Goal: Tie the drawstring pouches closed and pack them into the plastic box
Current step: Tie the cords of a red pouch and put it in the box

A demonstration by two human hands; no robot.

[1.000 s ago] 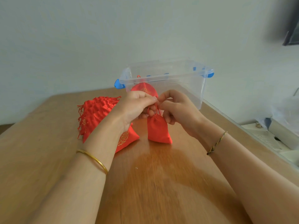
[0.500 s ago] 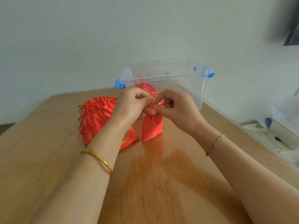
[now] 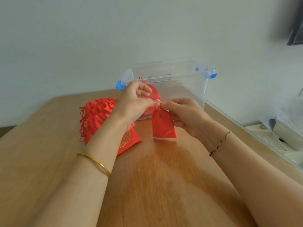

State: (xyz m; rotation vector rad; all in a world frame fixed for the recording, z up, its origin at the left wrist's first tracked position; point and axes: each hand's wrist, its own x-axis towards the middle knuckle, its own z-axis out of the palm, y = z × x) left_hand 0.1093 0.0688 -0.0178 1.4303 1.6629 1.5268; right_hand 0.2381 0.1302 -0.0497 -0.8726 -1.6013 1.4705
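Small red fabric drawstring pouch (image 3: 163, 125) hangs just in front of the clear plastic box (image 3: 188, 82), long axis vertical, cinched neck up. Left hand (image 3: 133, 104) and right hand (image 3: 185, 115) each pinch the red cord (image 3: 157, 105) at the neck. Risk: an uneven pull slips the loop through and the knot fails.

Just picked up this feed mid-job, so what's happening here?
A person's left hand and right hand pinch the drawstring of a small red pouch, tying it shut. More red pouches lie piled on the wooden table to its left. One packed pouch shows inside the clear plastic box behind.
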